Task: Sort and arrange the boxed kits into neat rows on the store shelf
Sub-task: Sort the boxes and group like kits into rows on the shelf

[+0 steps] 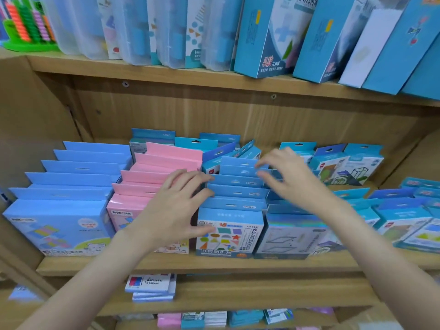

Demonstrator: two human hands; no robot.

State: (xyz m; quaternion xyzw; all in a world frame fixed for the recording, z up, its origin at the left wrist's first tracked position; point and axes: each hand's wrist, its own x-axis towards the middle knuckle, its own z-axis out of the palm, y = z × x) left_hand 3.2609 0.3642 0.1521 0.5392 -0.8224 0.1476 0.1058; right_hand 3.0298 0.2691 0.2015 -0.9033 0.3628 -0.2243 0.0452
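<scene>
On the middle shelf (166, 264) the kits (234, 186) stand packed in rows running front to back (faces forward, hang tabs up), with bare board behind. Left hand (176, 208) and right hand (289, 177), fingers spread and holding nothing, flank the shapes row.

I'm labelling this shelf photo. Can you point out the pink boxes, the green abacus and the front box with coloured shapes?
pink boxes (166, 156): head view, top flap of a rear box.
green abacus (28, 45): head view, its base.
shapes box (226, 236): head view, printed front face.
</scene>
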